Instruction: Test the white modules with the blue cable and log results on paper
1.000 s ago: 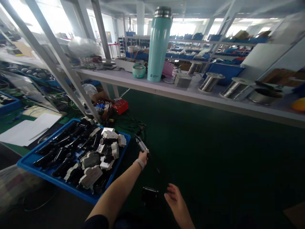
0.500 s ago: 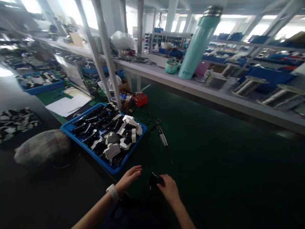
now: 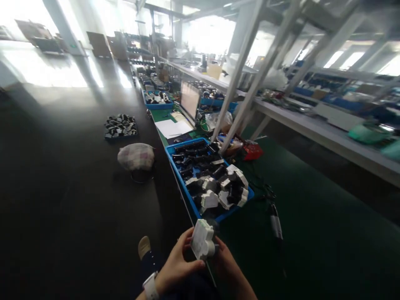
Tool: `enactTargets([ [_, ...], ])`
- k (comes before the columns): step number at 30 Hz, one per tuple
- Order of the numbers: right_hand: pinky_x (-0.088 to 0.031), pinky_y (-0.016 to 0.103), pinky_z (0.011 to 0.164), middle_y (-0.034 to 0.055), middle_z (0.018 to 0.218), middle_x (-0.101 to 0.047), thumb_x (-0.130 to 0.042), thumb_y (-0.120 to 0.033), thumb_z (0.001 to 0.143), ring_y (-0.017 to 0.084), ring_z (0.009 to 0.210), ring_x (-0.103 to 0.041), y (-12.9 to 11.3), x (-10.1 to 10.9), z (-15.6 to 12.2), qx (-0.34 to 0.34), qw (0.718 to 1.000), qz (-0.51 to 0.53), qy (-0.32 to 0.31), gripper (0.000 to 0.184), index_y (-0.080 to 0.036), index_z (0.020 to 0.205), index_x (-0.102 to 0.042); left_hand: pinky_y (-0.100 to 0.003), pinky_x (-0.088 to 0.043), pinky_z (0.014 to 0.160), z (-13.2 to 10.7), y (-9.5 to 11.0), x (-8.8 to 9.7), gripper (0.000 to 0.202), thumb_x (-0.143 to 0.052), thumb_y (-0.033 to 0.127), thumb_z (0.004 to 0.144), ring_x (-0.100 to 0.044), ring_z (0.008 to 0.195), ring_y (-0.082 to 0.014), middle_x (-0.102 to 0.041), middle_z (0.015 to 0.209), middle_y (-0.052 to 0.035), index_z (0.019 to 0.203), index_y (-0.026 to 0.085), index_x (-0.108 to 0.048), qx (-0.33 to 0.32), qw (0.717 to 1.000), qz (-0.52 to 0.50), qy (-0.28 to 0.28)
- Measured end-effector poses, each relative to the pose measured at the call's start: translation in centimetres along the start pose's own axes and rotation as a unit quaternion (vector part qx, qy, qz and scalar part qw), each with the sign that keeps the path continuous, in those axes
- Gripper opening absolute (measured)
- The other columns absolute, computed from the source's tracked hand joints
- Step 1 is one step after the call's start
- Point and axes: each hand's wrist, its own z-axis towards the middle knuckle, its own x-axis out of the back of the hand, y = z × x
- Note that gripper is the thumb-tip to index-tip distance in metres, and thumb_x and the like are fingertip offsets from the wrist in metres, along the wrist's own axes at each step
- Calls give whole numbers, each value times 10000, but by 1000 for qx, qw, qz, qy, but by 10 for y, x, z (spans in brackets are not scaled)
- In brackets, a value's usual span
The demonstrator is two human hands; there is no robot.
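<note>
A white, lobed plastic housing with a dark part behind it (image 3: 202,241) is held up above the bench's near edge. My left hand (image 3: 183,256) is closed on its left side, thumb below and fingers behind. My right hand (image 3: 225,256) grips the dark side from the right, its fingertips partly hidden and blurred. Just beyond my hands is a blue tray (image 3: 184,182) filled with similar white and black parts (image 3: 209,199). A slim electric screwdriver (image 3: 275,223) lies on the green bench mat to the right.
Beyond the tray lie white papers (image 3: 173,128) near a monitor (image 3: 189,100). Metal posts (image 3: 239,79) rise beside the tray, below a raised shelf (image 3: 325,129). A red box (image 3: 252,151) sits behind. A checked cushion-topped stool (image 3: 136,156) and another full tray (image 3: 121,126) are at left.
The view has swung left. My left hand, empty before, now grips the part, whose white side faces me. My right hand, which held a black part, has come close to the left.
</note>
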Motion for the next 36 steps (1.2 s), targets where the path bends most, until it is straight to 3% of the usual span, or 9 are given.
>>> enactTargets([
  [3, -487, 347, 754, 72, 941, -693, -841, -491, 508, 239, 824, -647, 15, -71, 43, -3, 998, 34, -46, 570, -212, 975, -670, -348, -419, 904, 8, 32, 35, 671, -778, 317, 590, -543, 1035, -262, -590, 1115, -90, 1173, 173, -479, -77, 992, 28, 99],
  [6, -476, 370, 803, 71, 965, -685, -834, -484, 527, 266, 914, -630, 25, -130, 83, 0, 996, 28, -84, 532, -223, 957, -661, -314, -434, 830, 12, 48, 97, 656, -761, 354, 590, -564, 954, -241, -611, 1053, -75, 1147, 171, -467, -89, 982, -28, 165],
  [9, -469, 365, 812, 68, 903, -689, -815, -487, 561, 268, 923, -624, 31, -175, 121, -22, 993, -9, -114, 470, -206, 906, -663, -294, -433, 752, 12, 55, 163, 649, -721, 481, 616, -572, 864, -223, -633, 961, -74, 1119, 153, -476, -82, 975, -116, 168],
  [13, -468, 332, 802, 63, 968, -690, -736, -566, 635, 246, 950, -617, 32, -219, 163, -62, 994, -36, -77, 454, -217, 916, -666, -270, -410, 696, 11, 67, 232, 699, -730, 556, 579, -550, 799, -197, -630, 922, -69, 1095, 142, -504, -80, 972, -144, 167],
  [19, -480, 358, 814, 68, 926, -689, -723, -558, 655, 238, 905, -628, 31, -252, 207, -72, 994, -79, -38, 441, -203, 910, -662, -242, -379, 615, 33, 83, 297, 624, -651, 608, 636, -490, 678, -146, -591, 805, -35, 1025, 129, -560, -79, 970, -160, 164],
  [24, -460, 401, 880, 94, 1068, -645, -688, -518, 713, 265, 994, -594, 6, -257, 252, 75, 972, -220, -21, 455, -232, 1061, -624, -236, -380, 626, 80, 95, 342, 617, -657, 574, 623, -488, 691, -146, -584, 804, -21, 1042, 130, -567, -17, 988, -109, 105],
  [28, -337, 460, 1028, 98, 1343, -476, -794, -395, 609, 323, 1228, -423, -36, -281, 307, 195, 876, -415, -154, 710, -276, 1260, -535, -239, -399, 643, 137, 111, 381, 475, -683, 458, 626, -513, 705, -156, -606, 803, -8, 990, 161, -614, 45, 996, 50, 56],
  [31, -411, 419, 965, 90, 1222, -563, -797, -295, 596, 304, 1137, -504, -66, -312, 365, 219, 823, -471, -232, 594, -270, 1161, -614, -239, -415, 651, 188, 133, 413, 502, -702, 475, 621, -530, 704, -161, -610, 790, 5, 1029, 198, -608, 47, 986, 143, 65],
  [36, -494, 295, 749, 51, 958, -649, -766, -323, 647, 233, 875, -608, -111, -355, 469, 259, 881, -357, -173, 397, -233, 1016, -650, -273, -437, 724, 268, 195, 469, 780, -722, 575, 596, -547, 777, -181, -591, 846, -11, 1226, 180, -485, -6, 985, 141, 98],
])
